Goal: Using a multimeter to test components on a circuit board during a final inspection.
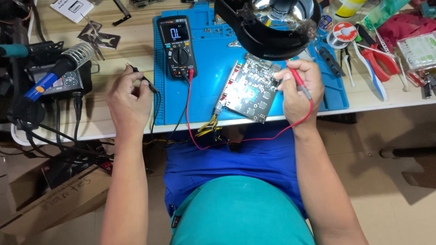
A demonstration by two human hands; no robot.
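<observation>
the bare circuit board (249,90) is lying tilted on the blue mat (204,68) at the desk edge, looking light, stiff and fragile, best held by its edges. the right hand (300,90) is pinching the red probe (300,80) beside the board, while the left hand (128,97) is gripping the black probe (144,80) near the multimeter (178,45).

Multimeter screen (176,32) sits at the top of the black meter on the blue mat, a small dark rectangle with light digits. Left of it, the solder station's little display (68,80) is greyish, partly behind the iron. White card with dark print (72,9) lies at the top left. Clear packet with a green-white label (420,49) is far right. Brown cardboard box (54,199) with scribbled writing sits on the floor, lower left.
</observation>
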